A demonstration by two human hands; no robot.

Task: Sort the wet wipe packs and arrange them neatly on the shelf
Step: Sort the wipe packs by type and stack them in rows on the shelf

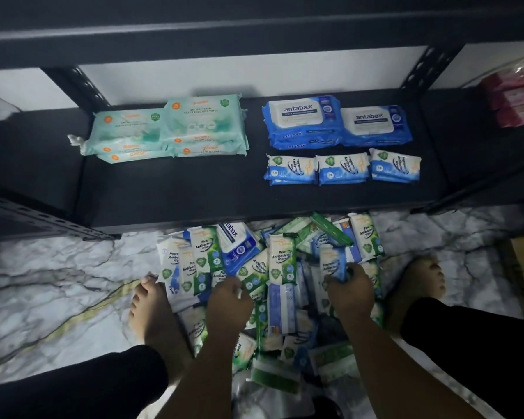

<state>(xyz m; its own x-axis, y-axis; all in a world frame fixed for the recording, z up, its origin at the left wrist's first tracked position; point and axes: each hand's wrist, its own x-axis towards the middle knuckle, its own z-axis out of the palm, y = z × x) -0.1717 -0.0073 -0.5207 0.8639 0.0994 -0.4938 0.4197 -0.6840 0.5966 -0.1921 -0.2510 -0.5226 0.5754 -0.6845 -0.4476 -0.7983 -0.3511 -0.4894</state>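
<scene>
While both hands dig in the floor pile [273, 276] at lower centre, the right hand [350, 293] clamps a small blue pack [333, 263], long axis pointing up-frame toward the shelf [194, 192], probably bound for the blue row [342, 169]; the left hand [229, 297] looks curled, grip unclear.

The person wore black trousers [73, 385], the dark cloth filling the lower left and lower right corners of the frame and ending above the ankles. Both feet [152, 309] were bare. The forearms were uncovered, with no sleeves, and the left hand [229, 300] and right hand [350, 294] were bare.
</scene>
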